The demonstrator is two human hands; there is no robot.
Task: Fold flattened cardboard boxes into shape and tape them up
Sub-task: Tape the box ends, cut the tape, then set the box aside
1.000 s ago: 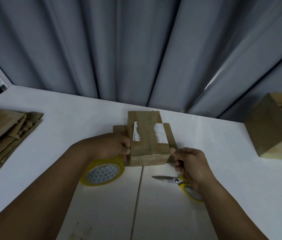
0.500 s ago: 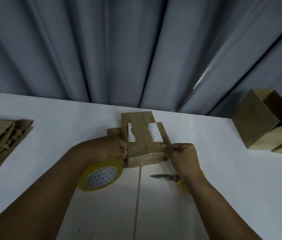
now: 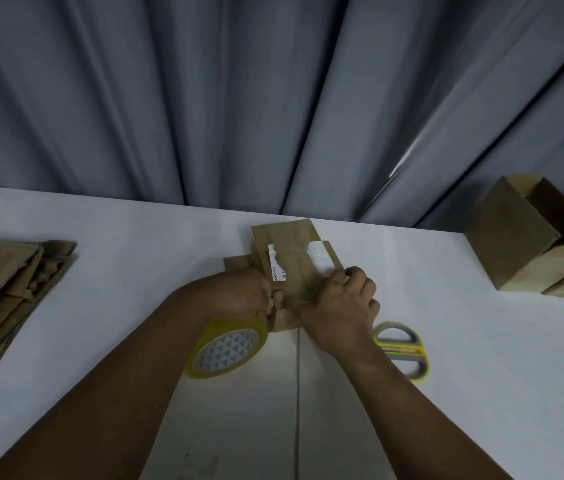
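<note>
The cardboard box (image 3: 294, 251) looks light and crushable, best held at its edges, where the left hand (image 3: 242, 296) and right hand (image 3: 339, 306) both grip it.

it looked like a small packing workroom: a bare white table (image 3: 128, 271) set against a grey pleated curtain (image 3: 273, 98), a stack of flattened cardboard (image 3: 3, 282) at 9 o'clock, made-up boxes (image 3: 516, 244) at 3 o'clock, a tape roll (image 3: 227, 351) and scissors (image 3: 403, 351) near the centre
</note>
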